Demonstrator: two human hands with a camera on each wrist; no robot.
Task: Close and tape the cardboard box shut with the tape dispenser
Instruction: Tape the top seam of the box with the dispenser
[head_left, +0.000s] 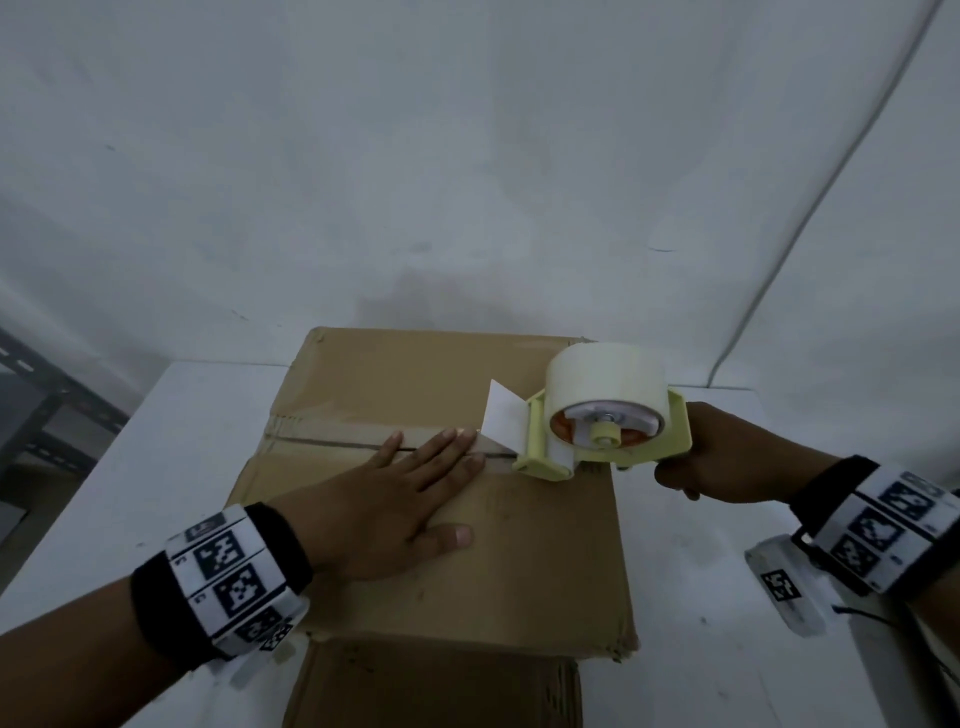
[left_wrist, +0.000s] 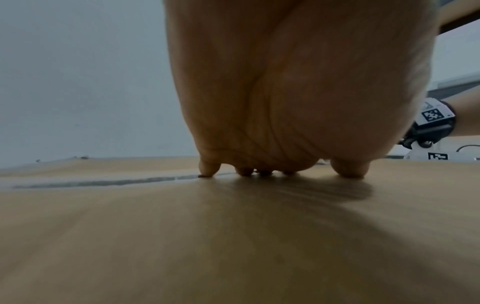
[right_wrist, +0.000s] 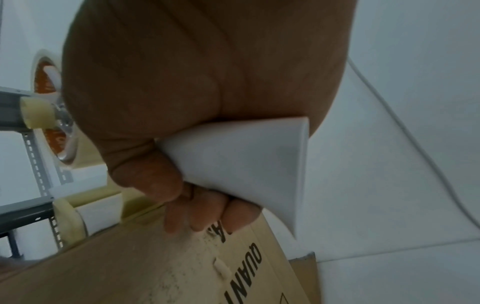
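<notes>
A closed brown cardboard box (head_left: 509, 561) lies on the white table (head_left: 130, 467), with a strip of clear tape along the left part of its centre seam (head_left: 322, 434). My left hand (head_left: 400, 499) lies flat on the lid, its fingers (left_wrist: 207, 169) straight and pressing the tape at the seam. My right hand (head_left: 727, 457) grips the white handle (right_wrist: 246, 160) of the pale yellow tape dispenser (head_left: 592, 415), whose front end rests on the seam just right of my left fingertips. The big roll of tape (head_left: 605, 379) sits on top.
A second piece of cardboard (head_left: 431, 691) sticks out under the box's near edge. A white device with a printed marker (head_left: 779, 587) lies on the table at the right. A grey metal rack (head_left: 41, 405) stands at the far left. A white cable (head_left: 831, 182) runs down the wall.
</notes>
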